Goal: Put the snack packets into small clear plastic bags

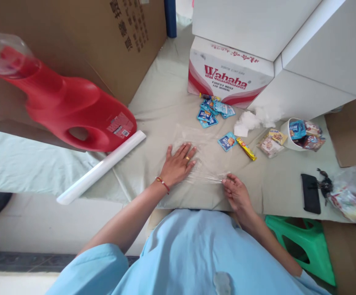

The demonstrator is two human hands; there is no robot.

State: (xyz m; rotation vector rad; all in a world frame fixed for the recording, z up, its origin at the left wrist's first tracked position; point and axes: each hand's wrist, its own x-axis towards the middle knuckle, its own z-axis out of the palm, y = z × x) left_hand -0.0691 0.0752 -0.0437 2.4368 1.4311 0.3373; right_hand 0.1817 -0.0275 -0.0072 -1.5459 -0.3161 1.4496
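Clear film (207, 153) lies spread on the cloth-covered tabletop (159, 102), straight ahead. The left hand (178, 164) rests on its left part, palm flat and fingers released. The right hand (236, 190) pinches its near edge, which runs left to right between both hands.

The roll (101, 168) lies left of the film (210, 157), packets (210, 112) behind.

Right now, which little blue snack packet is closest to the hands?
The lone blue foil packet beside the yellow stick-shaped wrapper, at the edge of the clear plastic film. The other blue packets lie piled by the red-and-white Wahaha carton.
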